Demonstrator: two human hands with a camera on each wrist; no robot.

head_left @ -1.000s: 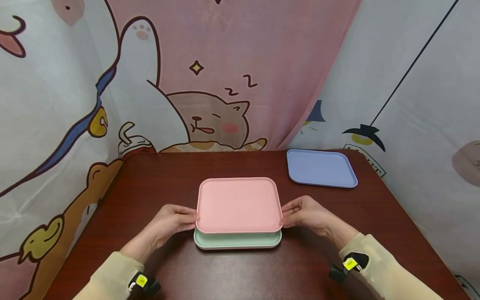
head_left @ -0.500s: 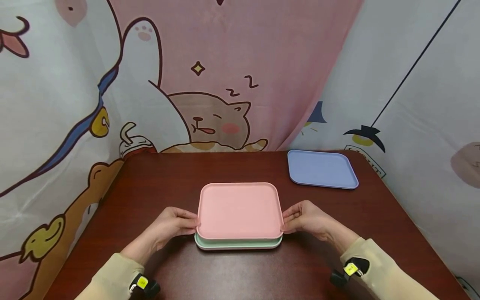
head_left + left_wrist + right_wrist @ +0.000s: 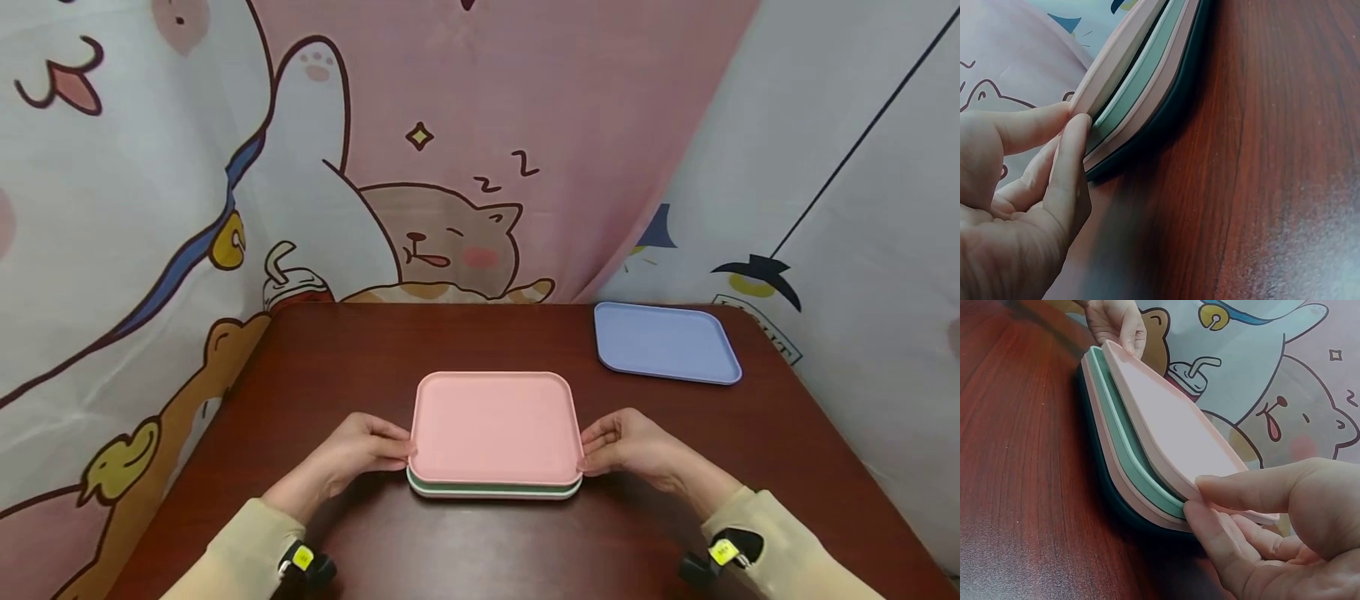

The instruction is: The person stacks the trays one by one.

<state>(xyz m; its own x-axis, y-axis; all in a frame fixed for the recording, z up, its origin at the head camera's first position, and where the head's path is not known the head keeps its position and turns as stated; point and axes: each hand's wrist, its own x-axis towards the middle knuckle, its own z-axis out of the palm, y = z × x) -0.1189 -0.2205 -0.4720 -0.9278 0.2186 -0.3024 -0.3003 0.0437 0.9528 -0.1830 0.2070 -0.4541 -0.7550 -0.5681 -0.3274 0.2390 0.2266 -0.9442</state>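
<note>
A pink rectangular tray lies over a pale green tray in the head view, with only the green one's near rim showing. My left hand pinches the pink tray's left edge between thumb and fingers. At the opposite edge my right hand pinches it the same way. A narrow gap separates the top tray from the green tray in the right wrist view. Under the green one sits a second pink tray, seen in the left wrist view, with a dark band along its underside.
A blue tray lies at the back right of the dark red-brown wooden table. Behind the table's far edge hangs a cartoon-printed curtain, which also runs along both sides.
Both hands have brought the pink tray down and nearer, so less of the green tray shows beneath it. The head view has turned slightly left. Both hands keep their pinch.
</note>
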